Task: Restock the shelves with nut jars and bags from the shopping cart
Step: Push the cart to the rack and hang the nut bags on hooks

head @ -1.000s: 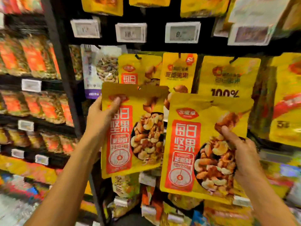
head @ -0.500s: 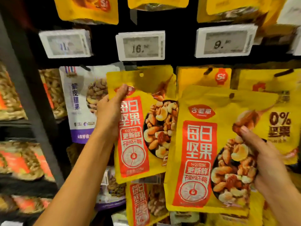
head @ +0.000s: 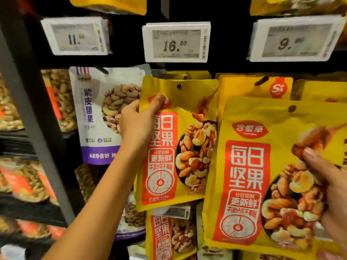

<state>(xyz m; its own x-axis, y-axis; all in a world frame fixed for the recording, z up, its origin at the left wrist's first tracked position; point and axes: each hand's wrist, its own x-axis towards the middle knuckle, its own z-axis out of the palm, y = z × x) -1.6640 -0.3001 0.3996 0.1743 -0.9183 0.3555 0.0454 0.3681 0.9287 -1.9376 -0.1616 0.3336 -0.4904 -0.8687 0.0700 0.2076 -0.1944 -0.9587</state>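
Over the last second the left hand (head: 135,124) has lifted its yellow nut bag (head: 189,98) up against the hanging bags (head: 187,74) just above its thumb, under the price tag (head: 176,42). It pinches the bag's upper left edge. The punched hole looks close to peg height, so hanging seems next. The right hand (head: 330,184) grips a second bag (head: 244,175) by its right side, lower, waiting.

Two bare hands: left hand (head: 135,126), right hand (head: 334,194). Three yellow foil nut bags with red label panels: left-held bag (head: 169,166), right-held bag (head: 249,184), lower hanging bag (head: 163,239). Three white rectangular price tags (head: 176,42) overhead in one row. Two white-and-purple cashew pouches (head: 97,113) at left.
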